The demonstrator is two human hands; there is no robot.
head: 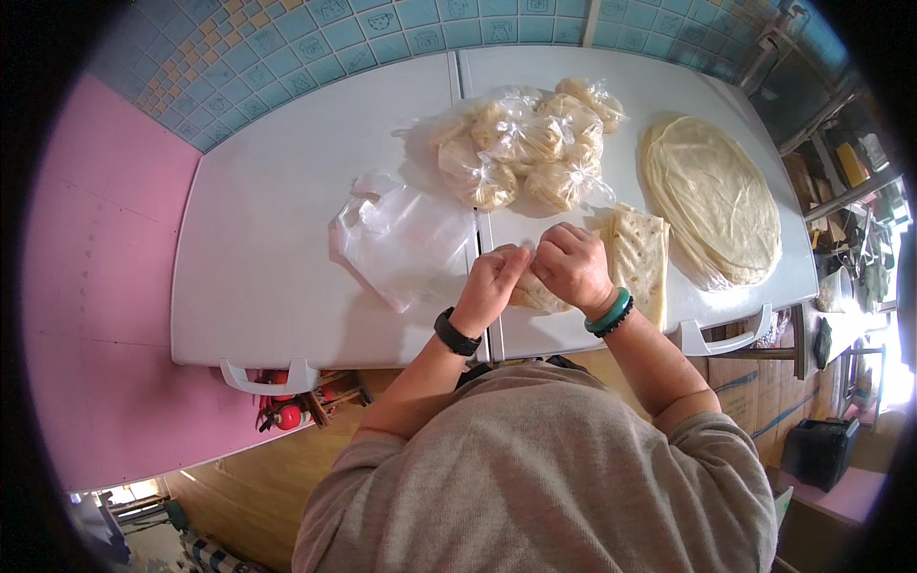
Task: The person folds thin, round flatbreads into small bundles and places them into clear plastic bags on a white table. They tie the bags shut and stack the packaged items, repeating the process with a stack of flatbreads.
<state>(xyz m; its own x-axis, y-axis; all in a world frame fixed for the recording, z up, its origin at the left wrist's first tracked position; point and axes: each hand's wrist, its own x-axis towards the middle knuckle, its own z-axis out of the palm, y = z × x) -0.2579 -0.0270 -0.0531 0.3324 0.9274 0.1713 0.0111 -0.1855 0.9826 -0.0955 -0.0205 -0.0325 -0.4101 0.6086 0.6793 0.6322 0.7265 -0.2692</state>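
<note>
My left hand [493, 285] and my right hand [572, 263] are closed on the gathered top of a clear plastic bag [539, 292], which holds pale flatbread and rests near the white surface's front edge. The fingers hide most of the bag's neck. Right beside my right hand lies folded flatbread [641, 254] with brown spots. Several tied clear bags of flatbread [526, 140] are heaped beyond my hands. To the left, thin plastic bags [408, 233] lie flat. A stack of large round flatbreads [713, 193] is at the right.
The white lidded surface [265, 236] has a seam down its middle and handles [269, 376] on its front edge. Blue tiles [423, 36] line the back, with a pink panel [107, 272] on the left. Cluttered shelving [845, 186] stands at the right.
</note>
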